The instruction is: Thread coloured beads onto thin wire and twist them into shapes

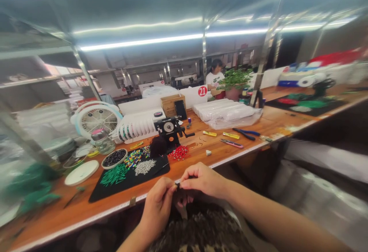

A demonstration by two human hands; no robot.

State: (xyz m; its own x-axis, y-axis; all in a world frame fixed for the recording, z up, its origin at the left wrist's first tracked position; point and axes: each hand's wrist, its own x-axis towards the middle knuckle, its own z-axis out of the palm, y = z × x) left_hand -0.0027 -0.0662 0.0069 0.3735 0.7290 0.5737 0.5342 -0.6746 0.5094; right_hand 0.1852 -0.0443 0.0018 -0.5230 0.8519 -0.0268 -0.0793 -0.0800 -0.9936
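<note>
Over my lap, just off the table's front edge, both hands meet at a small dark piece (178,185), too small to make out. My left hand (157,203) pinches it from one side with thumb and forefinger. From the other side, my right hand (202,180) also has thumb and forefinger closed at it. Beyond them lies a black mat (130,180) with green slender pieces (114,174), silver bits (145,167) and multicoloured beads (133,158). A dish of black pieces (115,158) stands on its left side. Red pieces (178,153) lie at its right.
A black hand-cranked device with a dial (169,127) stands behind the mat. Pliers (246,133), a pink-handled cutter (232,143) and yellow-handled tools (230,135) lie to the right. White wrapped bundles (224,110), a fan (99,120) and a glass jar (102,141) stand farther back. Another person sits beyond.
</note>
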